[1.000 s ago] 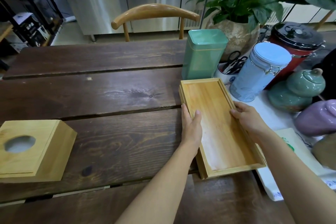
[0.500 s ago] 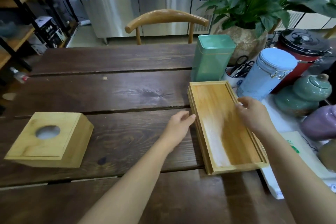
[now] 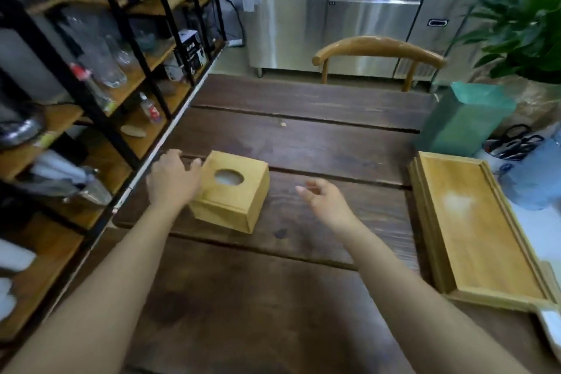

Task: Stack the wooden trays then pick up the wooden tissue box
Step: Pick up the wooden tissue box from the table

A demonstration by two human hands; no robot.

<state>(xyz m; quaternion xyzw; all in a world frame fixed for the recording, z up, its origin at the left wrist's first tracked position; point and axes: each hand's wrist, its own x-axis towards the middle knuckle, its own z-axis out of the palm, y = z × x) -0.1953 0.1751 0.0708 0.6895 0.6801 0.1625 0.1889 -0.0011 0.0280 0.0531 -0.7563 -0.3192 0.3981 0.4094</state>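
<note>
Wooden tissue box (image 3: pixel 230 191) between 2 unclenched, empty hands, left hand (image 3: pixel 173 179) at its edge, right hand (image 3: pixel 326 200) apart.

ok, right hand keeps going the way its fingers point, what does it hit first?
Likely the wooden tissue box. The right hand is open, fingers aimed left at the box's right side, only bare table between. Depth is unclear.

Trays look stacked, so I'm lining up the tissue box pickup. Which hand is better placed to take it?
Left. The left hand is already at the wooden tissue box, its fingers open at the box's left side. The right hand hovers open over bare table, apart from the box's right side.
</note>
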